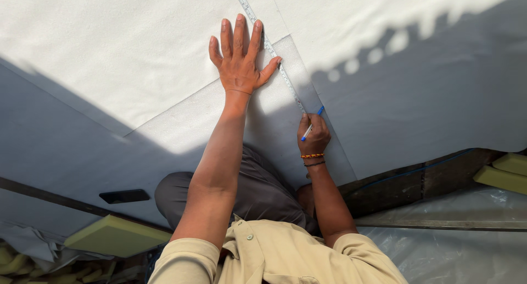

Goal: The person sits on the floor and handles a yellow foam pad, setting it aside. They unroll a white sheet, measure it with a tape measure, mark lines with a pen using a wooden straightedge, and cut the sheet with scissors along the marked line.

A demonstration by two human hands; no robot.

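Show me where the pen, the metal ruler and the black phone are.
pen (pixel 310 126), head view, on the white barrel above the right hand's fingers.
metal ruler (pixel 287 85), head view, on the bare strip between the two hands.
black phone (pixel 124 196), head view, middle of its dark face.

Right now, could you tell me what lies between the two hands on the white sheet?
In the head view, the ruler runs between them: the left hand presses it flat, and the right hand holds a blue pen at its lower end.

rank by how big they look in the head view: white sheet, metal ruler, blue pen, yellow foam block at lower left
1. white sheet
2. yellow foam block
3. metal ruler, long but thin
4. blue pen, partly hidden in the right hand
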